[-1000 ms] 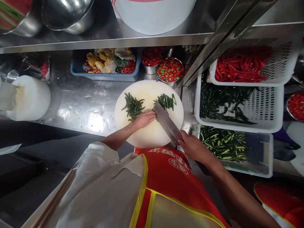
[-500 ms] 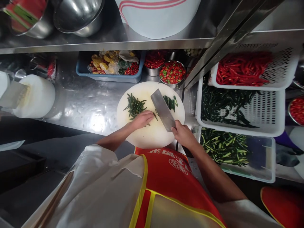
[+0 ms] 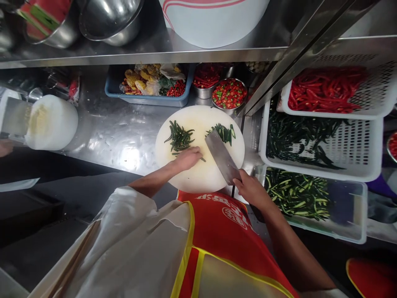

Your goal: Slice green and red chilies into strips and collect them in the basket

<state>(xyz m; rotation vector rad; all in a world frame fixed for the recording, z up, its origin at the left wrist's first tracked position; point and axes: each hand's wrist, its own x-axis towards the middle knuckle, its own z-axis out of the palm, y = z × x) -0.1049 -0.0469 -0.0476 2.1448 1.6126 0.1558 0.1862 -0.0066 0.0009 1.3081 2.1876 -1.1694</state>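
"What does my head feed give you on the left hand?"

"I see its fingers drawn together on a green chili, whose tip pokes out to the right, near the middle of the round white cutting board."

"And the right hand?"

"I have it closed around the handle of a cleaver. The blade slants over the board's right half, its far end by the sliced green chilies. Whether it touches the board, I can't tell."

"Anything toward the board's left edge?"

"A pile of green chilies, just beyond the left hand. I find the board itself at the near edge of the steel surface."
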